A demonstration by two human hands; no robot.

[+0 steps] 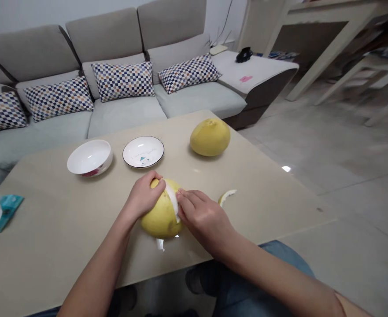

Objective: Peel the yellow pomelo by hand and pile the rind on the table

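A yellow pomelo [160,218] rests near the front edge of the table, with a strip of white pith bared along its upper right side. My left hand [144,193] lies over its upper left, thumb beside the bared strip and fingers curled round the far side. At the right edge of that strip, my right hand [205,215] is closed, its fingertips pinching the pomelo peel, which is mostly hidden behind them. A loose curved piece of peel [226,197] lies on the table to the right. Farther back sits a second, whole pomelo [210,137].
On the table [260,185] stand a white bowl [90,157] and a white dark-rimmed plate [143,152], both beyond my hands. A teal tissue pack [2,213] lies at the left. Behind the table is a grey sofa [127,116] with checked cushions.
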